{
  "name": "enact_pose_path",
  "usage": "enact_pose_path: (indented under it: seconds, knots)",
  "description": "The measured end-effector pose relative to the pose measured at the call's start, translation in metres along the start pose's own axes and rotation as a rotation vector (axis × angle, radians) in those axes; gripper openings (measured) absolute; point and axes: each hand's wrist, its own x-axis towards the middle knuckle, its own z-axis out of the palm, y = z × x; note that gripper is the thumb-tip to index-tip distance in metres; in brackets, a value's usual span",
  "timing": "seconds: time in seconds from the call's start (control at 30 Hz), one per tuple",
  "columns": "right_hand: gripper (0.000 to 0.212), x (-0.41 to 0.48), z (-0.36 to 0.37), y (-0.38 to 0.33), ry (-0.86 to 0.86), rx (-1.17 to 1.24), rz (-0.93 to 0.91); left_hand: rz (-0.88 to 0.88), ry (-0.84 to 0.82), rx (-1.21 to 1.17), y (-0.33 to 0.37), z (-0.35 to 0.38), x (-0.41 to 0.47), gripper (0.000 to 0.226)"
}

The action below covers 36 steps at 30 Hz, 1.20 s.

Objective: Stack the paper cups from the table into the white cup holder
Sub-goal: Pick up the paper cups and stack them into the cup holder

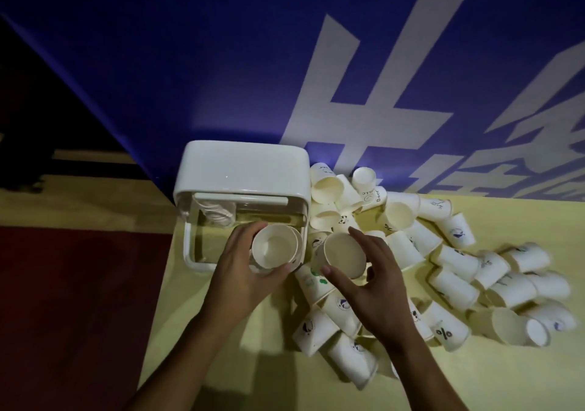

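Paper cup (274,250), mouth up, sits clamped between thumb and curled fingers of the left hand (243,271), over the white cup holder (240,170). Right hand (376,281) grips a second cup (343,254) round its rim, just beside the holder, above the loose cups (459,284).

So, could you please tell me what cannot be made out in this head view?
All head view.
- How many nested cups the left hand holds: seen from above, the rims overlap.
- How full the white cup holder is: its lid and the left hand cover it.
- Any print on the cup the right hand grips: its mouth faces the camera.
- Lower cups in the pile: buried; dim light blurs small prints.
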Motion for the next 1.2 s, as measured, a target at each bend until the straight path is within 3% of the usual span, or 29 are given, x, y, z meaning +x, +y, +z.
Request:
enact_pose_path:
  seconds: [0.4, 0.6, 0.83, 1.2]
  knots:
    - [0.079, 0.005, 0.000, 0.010, 0.041, -0.058, 0.086, -0.103, -0.130, 0.182, -0.039, 0.038, 0.030, 0.075]
    - [0.075, 0.014, 0.003, 0.007, 0.034, -0.057, 0.046, -0.209, -0.184, 0.209, -0.051, 0.054, 0.035, 0.082]
    - [0.068, 0.031, 0.042, -0.013, -0.099, -0.008, -0.126, -0.271, -0.256, 0.112, -0.058, 0.041, 0.026, 0.113]
    - [0.077, 0.049, 0.103, 0.028, -0.256, -0.270, -0.080, -0.398, -0.201, -0.055, -0.056, 0.026, 0.023, 0.045]
